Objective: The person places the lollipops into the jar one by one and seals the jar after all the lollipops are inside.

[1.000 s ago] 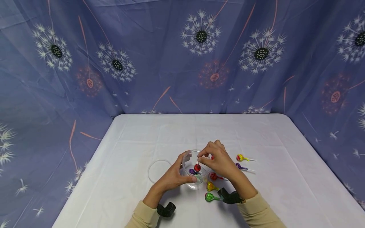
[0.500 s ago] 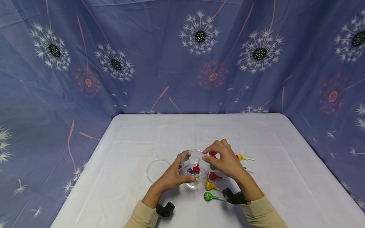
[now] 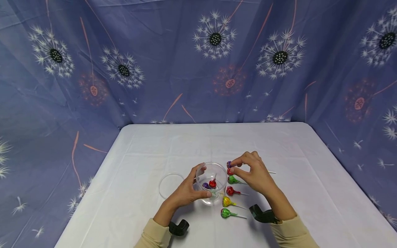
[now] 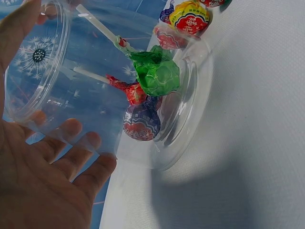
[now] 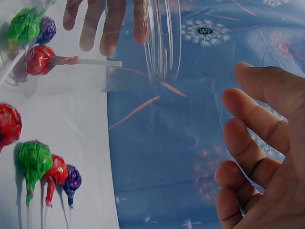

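Left hand (image 3: 191, 192) around clear cup (image 3: 222, 175)

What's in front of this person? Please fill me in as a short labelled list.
Left hand: holds a clear cup
In the cup: green lollipop, red lollipop, purple lollipop
Row on the tablecloth: six lollipops, purple farthest, green nearest
Right hand: holds nothing, at the row's far end
Left of the cup: clear ring, possibly a lid

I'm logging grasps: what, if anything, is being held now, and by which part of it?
The left hand holds the clear plastic jar around its side wall; the right hand holds nothing.
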{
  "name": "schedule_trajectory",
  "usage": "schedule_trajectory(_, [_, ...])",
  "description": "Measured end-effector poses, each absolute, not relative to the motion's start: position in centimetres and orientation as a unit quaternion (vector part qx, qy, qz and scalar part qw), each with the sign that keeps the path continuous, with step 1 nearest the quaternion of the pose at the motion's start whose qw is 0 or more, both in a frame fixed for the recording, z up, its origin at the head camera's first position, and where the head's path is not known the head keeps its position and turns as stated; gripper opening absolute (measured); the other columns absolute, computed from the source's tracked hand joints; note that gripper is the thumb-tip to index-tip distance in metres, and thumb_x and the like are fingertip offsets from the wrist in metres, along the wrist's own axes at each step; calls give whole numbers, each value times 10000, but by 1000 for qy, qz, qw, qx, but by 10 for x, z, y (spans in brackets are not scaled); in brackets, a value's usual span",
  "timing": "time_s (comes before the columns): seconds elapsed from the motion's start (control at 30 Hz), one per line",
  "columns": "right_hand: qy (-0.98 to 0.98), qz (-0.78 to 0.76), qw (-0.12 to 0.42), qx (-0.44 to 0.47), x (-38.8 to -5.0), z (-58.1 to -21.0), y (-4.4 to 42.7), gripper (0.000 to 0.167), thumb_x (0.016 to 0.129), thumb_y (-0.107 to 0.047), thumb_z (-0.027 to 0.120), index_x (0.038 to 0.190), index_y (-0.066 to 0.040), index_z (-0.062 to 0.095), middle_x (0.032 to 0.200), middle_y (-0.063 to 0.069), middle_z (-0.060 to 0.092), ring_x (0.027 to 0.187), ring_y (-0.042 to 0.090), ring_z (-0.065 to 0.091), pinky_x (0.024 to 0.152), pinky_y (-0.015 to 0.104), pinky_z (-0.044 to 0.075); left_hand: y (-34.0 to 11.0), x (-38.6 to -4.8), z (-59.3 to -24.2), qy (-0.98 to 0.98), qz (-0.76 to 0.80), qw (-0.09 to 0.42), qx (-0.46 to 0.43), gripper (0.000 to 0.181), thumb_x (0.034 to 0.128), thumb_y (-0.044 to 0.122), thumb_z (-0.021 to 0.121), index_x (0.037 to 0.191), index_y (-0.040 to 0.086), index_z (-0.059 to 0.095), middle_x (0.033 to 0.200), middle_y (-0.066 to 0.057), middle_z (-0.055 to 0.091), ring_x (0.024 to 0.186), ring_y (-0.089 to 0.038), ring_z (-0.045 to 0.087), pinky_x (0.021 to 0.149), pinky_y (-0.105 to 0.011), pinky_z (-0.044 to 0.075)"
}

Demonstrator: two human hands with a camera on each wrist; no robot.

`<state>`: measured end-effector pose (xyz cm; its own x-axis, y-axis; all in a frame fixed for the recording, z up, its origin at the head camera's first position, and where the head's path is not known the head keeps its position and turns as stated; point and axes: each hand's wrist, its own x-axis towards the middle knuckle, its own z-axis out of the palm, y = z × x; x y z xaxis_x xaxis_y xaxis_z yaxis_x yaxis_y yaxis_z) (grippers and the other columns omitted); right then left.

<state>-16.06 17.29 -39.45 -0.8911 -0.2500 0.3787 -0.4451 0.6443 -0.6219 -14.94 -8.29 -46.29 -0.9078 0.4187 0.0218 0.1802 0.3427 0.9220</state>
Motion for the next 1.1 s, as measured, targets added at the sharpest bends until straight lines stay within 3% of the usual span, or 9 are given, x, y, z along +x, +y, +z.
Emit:
schedule_trajectory(0.37, [-908, 369, 134, 147, -162, -403, 200, 103, 801, -180, 747, 897, -209, 720, 809, -70, 575, 850, 76, 363, 713, 306, 316, -84, -149, -461, 815, 538, 109, 184, 945, 742, 353, 797, 1463, 379, 188, 1511, -35, 362, 1379, -291, 369, 1127, -503, 315])
schedule_trajectory(0.53, [-912, 371, 123, 125, -162, -410, 211, 88, 814, -219, 737, 900, -208, 721, 848, -58, 611, 858, 120, 383, 714, 306, 327, -84, -150, -461, 812, 541, 109, 188, 935, 749, 342, 794, 1464, 366, 193, 1510, -34, 364, 1379, -294, 368, 1124, -511, 315])
schedule_trajectory(0.73, [-918, 364, 113, 110, -161, -421, 225, 89, 835, -280, 718, 903, -223, 717, 864, -65, 621, 847, 85, 383, 701, 290, 342, -83, -149, -461, 811, 542, 111, 190, 940, 745, 352, 795, 1464, 372, 189, 1514, -28, 358, 1385, -286, 360, 1130, -503, 311])
schedule_trajectory(1.1, [-924, 356, 111, 88, -161, -442, 251, 127, 833, -260, 720, 907, -157, 731, 917, -7, 653, 896, 160, 437, 733, 294, 365, -83, -149, -460, 810, 544, 111, 189, 948, 749, 317, 797, 1468, 370, 180, 1515, -42, 354, 1381, -306, 363, 1125, -515, 312])
